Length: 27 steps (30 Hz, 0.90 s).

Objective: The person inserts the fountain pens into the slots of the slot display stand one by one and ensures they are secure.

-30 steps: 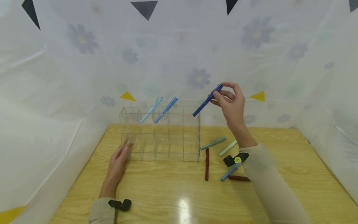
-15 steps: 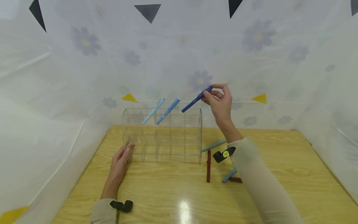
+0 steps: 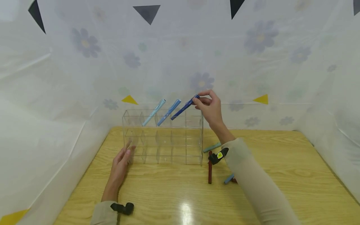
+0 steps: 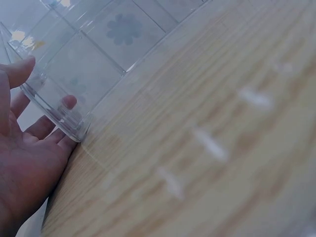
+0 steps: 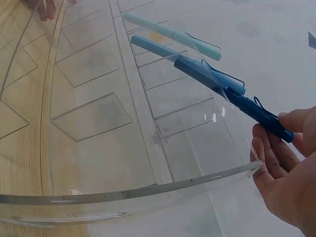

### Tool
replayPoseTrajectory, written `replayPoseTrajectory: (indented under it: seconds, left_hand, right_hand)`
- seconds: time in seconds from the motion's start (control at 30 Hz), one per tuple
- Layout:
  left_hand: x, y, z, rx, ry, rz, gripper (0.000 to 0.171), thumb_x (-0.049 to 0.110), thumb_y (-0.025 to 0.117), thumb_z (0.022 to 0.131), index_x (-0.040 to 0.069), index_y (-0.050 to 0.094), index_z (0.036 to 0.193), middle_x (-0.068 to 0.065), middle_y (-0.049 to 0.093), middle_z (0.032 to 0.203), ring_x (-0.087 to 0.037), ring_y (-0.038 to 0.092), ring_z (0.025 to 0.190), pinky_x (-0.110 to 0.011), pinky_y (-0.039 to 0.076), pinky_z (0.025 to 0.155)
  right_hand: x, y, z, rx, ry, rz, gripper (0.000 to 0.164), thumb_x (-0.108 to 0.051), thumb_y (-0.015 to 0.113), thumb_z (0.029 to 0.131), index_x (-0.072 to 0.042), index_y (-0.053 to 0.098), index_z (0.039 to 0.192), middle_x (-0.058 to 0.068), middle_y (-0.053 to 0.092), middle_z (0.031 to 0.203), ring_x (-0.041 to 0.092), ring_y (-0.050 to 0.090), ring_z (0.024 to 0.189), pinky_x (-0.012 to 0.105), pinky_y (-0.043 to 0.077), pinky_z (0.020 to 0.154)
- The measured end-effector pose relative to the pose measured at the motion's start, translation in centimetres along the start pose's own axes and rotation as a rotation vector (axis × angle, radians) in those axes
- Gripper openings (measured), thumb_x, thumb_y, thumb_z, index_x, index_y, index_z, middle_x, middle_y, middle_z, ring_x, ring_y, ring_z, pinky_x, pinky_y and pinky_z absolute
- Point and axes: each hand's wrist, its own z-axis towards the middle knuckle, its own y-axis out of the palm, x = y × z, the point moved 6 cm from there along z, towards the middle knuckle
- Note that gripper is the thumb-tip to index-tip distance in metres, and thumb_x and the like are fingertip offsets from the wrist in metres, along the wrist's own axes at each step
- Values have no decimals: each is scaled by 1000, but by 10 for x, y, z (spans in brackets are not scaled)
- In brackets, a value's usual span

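Note:
A clear acrylic pen stand (image 3: 164,152) with compartments stands on the table. Slanting from its top row are a pale blue pen (image 3: 154,112) and a mid-blue pen (image 3: 169,112). My right hand (image 3: 209,107) pinches a dark blue pen (image 3: 184,108) near its capped end, tilted like the others. Its lower end is over the top row, right of the mid-blue pen; I cannot tell if it touches the stand. My left hand (image 3: 120,164) grips the stand's lower left side, and in the left wrist view a fingertip (image 4: 69,101) shows through the clear wall.
Right of the stand lie a green pen (image 3: 212,147), a dark red pen (image 3: 210,172) and a blue pen (image 3: 229,179), with another dark red pen mostly hidden by the right sleeve (image 3: 254,175). A white patterned sheet (image 3: 180,56) hangs behind the wooden table (image 3: 157,193).
My right hand has carried the dark blue pen left and down, from right of the stand to its top row. The left hand keeps its place on the stand.

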Motion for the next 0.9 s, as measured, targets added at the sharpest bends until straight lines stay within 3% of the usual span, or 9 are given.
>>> replayPoseTrajectory:
  seconds: [0.17, 0.4, 0.47, 0.6, 0.67, 0.9]
  left_hand:
    - [1, 0, -2, -7, -4, 5, 51, 35, 41, 113, 18, 36, 161, -20, 45, 156, -14, 36, 138, -28, 29, 95]
    - [2, 1, 1, -8, 1, -4, 51, 35, 41, 113, 19, 37, 161, -19, 46, 156, -15, 37, 130, -31, 27, 90]
    - [2, 1, 1, -7, 2, -6, 51, 35, 41, 113, 19, 37, 161, -19, 47, 155, -15, 37, 129, -31, 26, 89]
    - [1, 1, 1, -10, 0, -15, 51, 34, 41, 113, 18, 37, 161, -21, 45, 156, -15, 37, 133, -31, 27, 89]
    - [1, 1, 0, -9, -1, -14, 51, 34, 41, 113, 18, 37, 161, -21, 45, 156, -16, 37, 132, -30, 27, 85]
    - [3, 0, -1, -7, 6, -3, 51, 34, 40, 113, 19, 36, 161, -20, 46, 156, -14, 37, 133, -27, 29, 84]
  right_hand:
    - [-1, 3, -2, -23, 5, -28, 26, -2, 68, 98, 11, 60, 119, 32, 71, 108, 18, 73, 83, 40, 58, 83]
    - [-34, 12, -9, -84, -23, -157, 20, 3, 67, 97, 16, 64, 111, 33, 70, 107, 49, 68, 95, 33, 58, 81]
    - [-35, 12, -8, -89, -20, -220, 19, 2, 68, 97, 15, 65, 111, 32, 70, 107, 49, 68, 99, 33, 57, 83]
    - [-16, 6, -3, -75, -19, -301, 21, -4, 71, 97, 10, 68, 112, 27, 71, 109, 40, 69, 103, 41, 55, 90]
    - [-5, 3, 0, -77, -14, -288, 21, -7, 71, 97, 8, 68, 112, 25, 71, 110, 37, 69, 103, 44, 54, 92]
    - [4, 3, 0, -109, 50, -146, 26, -11, 71, 98, 6, 66, 116, 24, 71, 110, 34, 71, 100, 35, 54, 91]
